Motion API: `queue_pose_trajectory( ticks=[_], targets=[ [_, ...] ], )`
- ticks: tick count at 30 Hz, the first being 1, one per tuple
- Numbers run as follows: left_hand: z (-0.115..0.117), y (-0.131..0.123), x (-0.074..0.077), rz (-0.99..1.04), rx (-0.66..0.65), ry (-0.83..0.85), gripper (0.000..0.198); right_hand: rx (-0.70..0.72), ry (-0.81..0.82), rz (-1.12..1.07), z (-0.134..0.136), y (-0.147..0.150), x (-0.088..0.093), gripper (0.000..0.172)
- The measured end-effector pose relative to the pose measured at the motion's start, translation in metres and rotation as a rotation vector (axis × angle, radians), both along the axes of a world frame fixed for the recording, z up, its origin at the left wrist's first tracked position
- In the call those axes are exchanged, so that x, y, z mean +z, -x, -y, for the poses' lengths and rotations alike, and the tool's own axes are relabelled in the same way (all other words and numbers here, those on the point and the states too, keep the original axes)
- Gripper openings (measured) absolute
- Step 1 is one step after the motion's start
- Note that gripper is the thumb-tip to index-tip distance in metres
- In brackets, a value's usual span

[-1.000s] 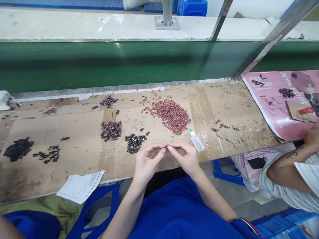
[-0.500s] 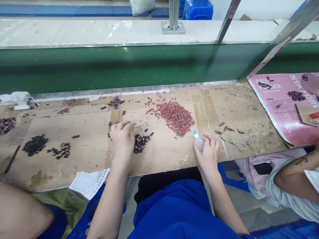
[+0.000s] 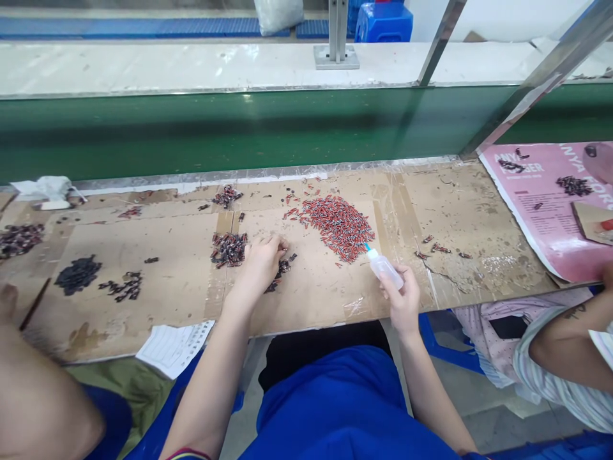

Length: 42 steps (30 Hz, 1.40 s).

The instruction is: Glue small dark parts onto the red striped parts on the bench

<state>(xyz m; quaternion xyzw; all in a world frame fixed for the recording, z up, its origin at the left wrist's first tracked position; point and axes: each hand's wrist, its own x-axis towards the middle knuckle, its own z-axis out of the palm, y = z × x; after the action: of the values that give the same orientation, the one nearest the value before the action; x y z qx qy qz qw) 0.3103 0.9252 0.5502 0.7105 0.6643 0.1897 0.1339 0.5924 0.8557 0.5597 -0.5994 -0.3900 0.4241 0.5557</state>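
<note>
My right hand (image 3: 403, 295) is wrapped round a translucent squeeze bottle (image 3: 387, 272) with a white cap and a thin blue tip. The bottle tilts up to the left, its tip at the lower right edge of a large pile of small red-and-silver parts (image 3: 338, 223). Over a small pile of dark parts (image 3: 283, 273) is my left hand (image 3: 265, 257), fingers bent and close together; anything between them is too small to make out. Just left of that hand lies another pile of dark-and-reddish small parts (image 3: 228, 250).
Cardboard (image 3: 325, 294) covers the bench, with a green panel (image 3: 215, 134) behind. Further left are a black pile (image 3: 78, 275), scattered dark parts (image 3: 122, 287) and a paper sheet (image 3: 172, 348) at the edge. A pink poster (image 3: 536, 223) lies right. People sit on both sides.
My left hand has moved right, from the dark-and-reddish pile to the small dark pile, uncovering the former. My right hand has tipped the bottle leftward, bringing its tip to the red parts.
</note>
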Motion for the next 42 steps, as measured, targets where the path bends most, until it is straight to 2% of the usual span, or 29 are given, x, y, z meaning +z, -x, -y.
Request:
queue_pose_trajectory(
  ticks=[2,5,8,10,13,16,21,32,42],
  targets=[
    [0.008,-0.010,0.012,0.084,-0.011,-0.003,0.014,-0.039,0.012,-0.203,-0.004,0.004,0.001,0.034],
    [0.026,-0.033,0.024,0.324,-0.112,-0.058,0.023,-0.071,0.025,-0.443,-0.012,0.006,0.002,0.032],
    [0.046,-0.059,0.018,0.519,-0.180,-0.065,0.018,-0.039,0.033,-0.515,-0.017,0.010,0.000,0.033],
    [0.058,-0.071,0.005,0.538,-0.135,-0.053,0.014,-0.011,0.024,-0.466,-0.018,0.013,-0.003,0.036],
    [0.071,-0.079,-0.016,0.464,-0.034,-0.063,0.008,-0.010,0.019,-0.305,-0.015,0.018,-0.008,0.036],
    [0.079,-0.077,-0.026,0.441,0.023,-0.095,0.011,-0.015,-0.013,-0.126,-0.010,0.023,-0.010,0.032],
    [0.082,-0.074,-0.024,0.515,0.040,-0.058,0.026,0.034,-0.035,0.009,-0.007,0.034,-0.008,0.025],
    [0.083,-0.077,-0.024,0.554,0.103,-0.072,0.021,0.118,0.018,0.085,-0.005,0.037,-0.014,0.021],
    [0.083,-0.077,-0.023,0.556,0.107,-0.048,0.019,0.097,0.028,0.121,-0.006,0.038,-0.011,0.022]
  ],
)
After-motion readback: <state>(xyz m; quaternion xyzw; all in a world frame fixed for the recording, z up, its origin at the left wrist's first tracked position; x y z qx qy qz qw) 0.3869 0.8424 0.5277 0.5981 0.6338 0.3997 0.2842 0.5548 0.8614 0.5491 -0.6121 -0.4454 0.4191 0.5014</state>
